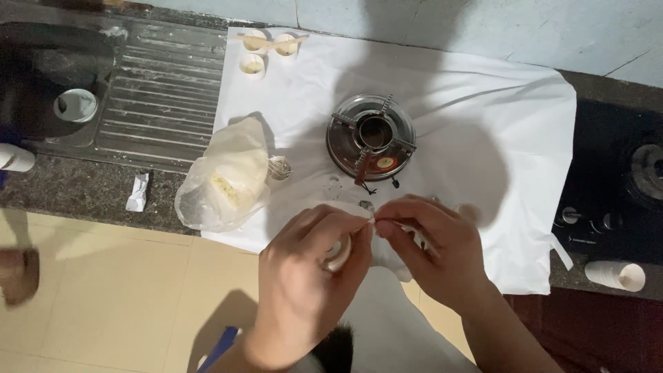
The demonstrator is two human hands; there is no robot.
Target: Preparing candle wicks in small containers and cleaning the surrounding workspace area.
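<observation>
**Two hands pinching a small white piece at the near edge of a cloth-covered counter**

We see the left hand and the right hand meeting low in the centre of the frame, just past the counter's front edge. Both are narrowed to a pinch, thumb against forefinger, on one small white piece held between them; the left hand also curls round a small white cup. What the piece is, we cannot tell.

One white cloth covers the middle of the counter; its near edge overhangs the front beside the hands. At the cloth's centre stands one round metal burner, with bare cloth to its right as far as the right hem. Left of the hands lies one clear plastic bag, touching the cloth's left edge. We count three small white cups at the cloth's upper left corner. One steel draining board fills the upper left of the frame. One stack of paper cups lies at the lower right.
</observation>
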